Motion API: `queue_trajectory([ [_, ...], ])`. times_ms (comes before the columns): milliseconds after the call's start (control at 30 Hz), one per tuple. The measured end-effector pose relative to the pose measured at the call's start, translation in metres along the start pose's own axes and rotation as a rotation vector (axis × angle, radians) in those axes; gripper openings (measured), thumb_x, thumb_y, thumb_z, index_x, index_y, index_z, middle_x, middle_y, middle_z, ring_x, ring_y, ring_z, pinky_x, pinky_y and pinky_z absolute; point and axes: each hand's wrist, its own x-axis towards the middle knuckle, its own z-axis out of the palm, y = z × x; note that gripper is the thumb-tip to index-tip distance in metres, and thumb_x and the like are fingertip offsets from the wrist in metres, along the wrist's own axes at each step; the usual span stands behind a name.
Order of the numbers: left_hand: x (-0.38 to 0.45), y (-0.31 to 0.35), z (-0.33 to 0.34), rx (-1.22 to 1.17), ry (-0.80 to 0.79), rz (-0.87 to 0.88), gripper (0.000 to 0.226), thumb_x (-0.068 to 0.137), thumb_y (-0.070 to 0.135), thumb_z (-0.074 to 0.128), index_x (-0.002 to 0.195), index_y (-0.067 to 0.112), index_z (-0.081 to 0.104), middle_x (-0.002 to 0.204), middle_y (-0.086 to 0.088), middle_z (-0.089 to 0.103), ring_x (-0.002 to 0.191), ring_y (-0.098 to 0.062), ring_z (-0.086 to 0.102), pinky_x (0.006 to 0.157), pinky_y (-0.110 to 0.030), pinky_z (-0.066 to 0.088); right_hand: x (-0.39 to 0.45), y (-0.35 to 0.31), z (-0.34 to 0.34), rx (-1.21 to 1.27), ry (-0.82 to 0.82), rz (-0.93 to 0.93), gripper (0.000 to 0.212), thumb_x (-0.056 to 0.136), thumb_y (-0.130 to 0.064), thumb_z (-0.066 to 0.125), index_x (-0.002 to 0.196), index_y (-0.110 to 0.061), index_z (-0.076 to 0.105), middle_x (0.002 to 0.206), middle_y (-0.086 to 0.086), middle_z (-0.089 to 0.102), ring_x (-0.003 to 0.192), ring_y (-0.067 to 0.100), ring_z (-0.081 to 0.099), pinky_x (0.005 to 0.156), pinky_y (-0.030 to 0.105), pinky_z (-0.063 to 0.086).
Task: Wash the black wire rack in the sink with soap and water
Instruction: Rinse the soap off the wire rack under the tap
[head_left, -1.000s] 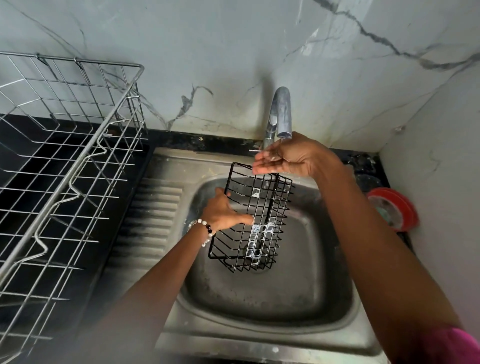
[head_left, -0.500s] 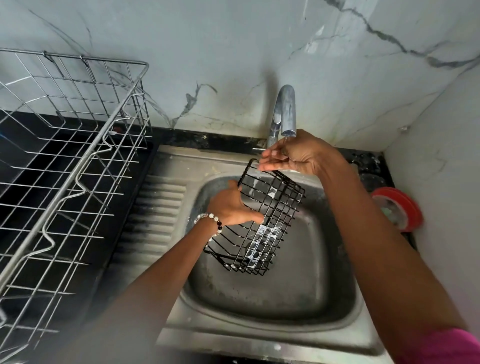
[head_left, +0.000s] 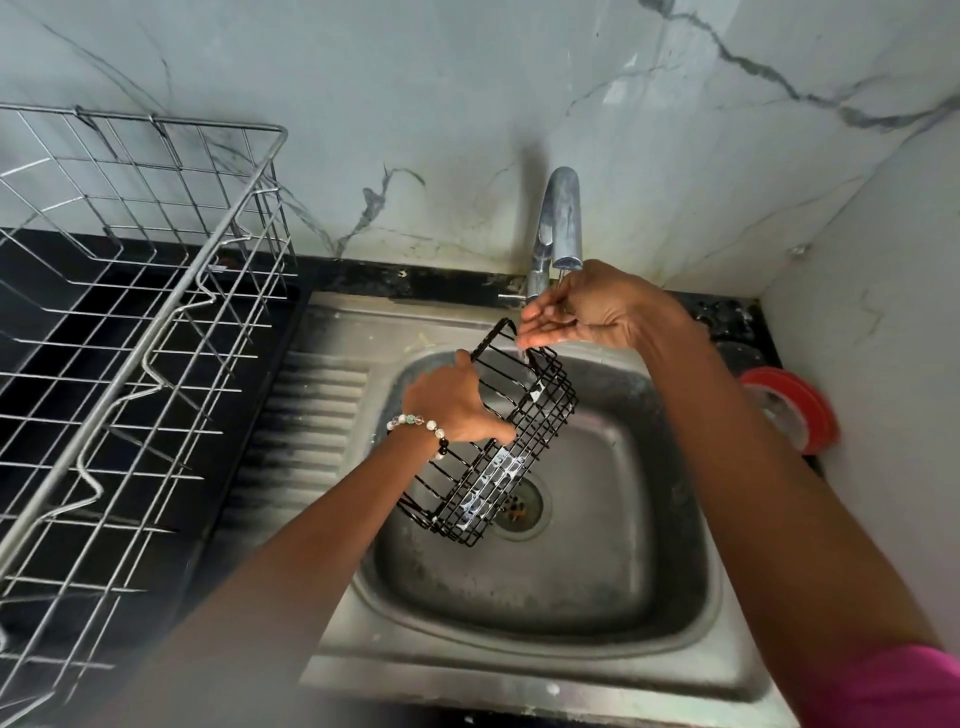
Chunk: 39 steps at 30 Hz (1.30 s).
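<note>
The left hand (head_left: 449, 402) grips the black wire rack (head_left: 511, 441), a glossy rectangular grid tilted above the dull steel sink (head_left: 571, 597). The right hand (head_left: 587, 312), fingers loosely cupped and holding nothing, catches water beneath the chrome tap (head_left: 561, 218).

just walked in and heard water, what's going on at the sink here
A person is rinsing a black wire rack over the steel sink. The left hand has a grip on the rack's side and holds it tilted above the basin, its lower end near the drain. The right hand is cupped under the tap, and a thin stream of water runs off it onto the rack's upper end. A large silver dish rack stands on the counter to the left.
</note>
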Motion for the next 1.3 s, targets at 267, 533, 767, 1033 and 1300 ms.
queue_trajectory([
  [267,-0.008,-0.011,0.004,-0.101,-0.001,-0.126,0.111,0.059,0.064,0.077,0.141,0.001,0.034,0.071,0.012,0.042,0.073,-0.012,0.048,0.057,-0.02,0.04,0.005,-0.004,0.01,-0.002,-0.047,0.04,0.028,0.094,0.014,0.034,0.1,0.011,0.062,0.097,0.03,0.064,0.085,0.032,0.071,0.065,0.029,0.06],
  [533,-0.004,-0.02,0.008,-0.218,-0.023,-0.179,0.117,0.059,0.064,0.078,0.143,-0.002,0.029,0.075,0.007,0.051,0.083,-0.022,0.061,0.091,-0.038,0.053,0.007,-0.009,0.018,-0.014,-0.083,0.007,0.026,0.092,0.016,0.038,0.105,0.014,0.06,0.1,0.032,0.064,0.087,0.033,0.07,0.069,0.032,0.061],
  [767,0.002,-0.029,0.018,-0.34,-0.035,-0.206,0.123,0.03,0.079,0.073,0.131,0.013,0.048,0.1,-0.003,0.068,0.079,-0.02,0.071,0.066,-0.04,0.062,0.004,-0.005,0.017,0.015,-0.092,0.007,0.028,0.094,0.015,0.035,0.11,0.016,0.058,0.102,0.033,0.063,0.088,0.034,0.071,0.067,0.03,0.06],
  [1033,0.002,-0.033,0.024,-0.494,-0.039,-0.16,0.095,0.045,0.06,0.086,0.122,0.019,0.05,0.113,0.007,0.056,0.092,-0.013,0.056,0.062,-0.02,0.043,0.001,0.001,0.014,-0.023,-0.062,0.02,0.03,0.093,0.017,0.033,0.107,0.017,0.059,0.107,0.035,0.061,0.092,0.036,0.069,0.073,0.035,0.06],
  [1300,0.012,-0.041,0.034,-0.669,-0.048,-0.152,0.092,0.048,0.045,0.09,0.126,0.019,0.049,0.106,0.004,0.057,0.08,-0.007,0.053,0.054,-0.022,0.039,-0.003,0.003,0.017,-0.041,-0.106,0.007,0.029,0.092,0.019,0.034,0.106,0.017,0.06,0.101,0.035,0.064,0.089,0.037,0.07,0.073,0.035,0.06],
])
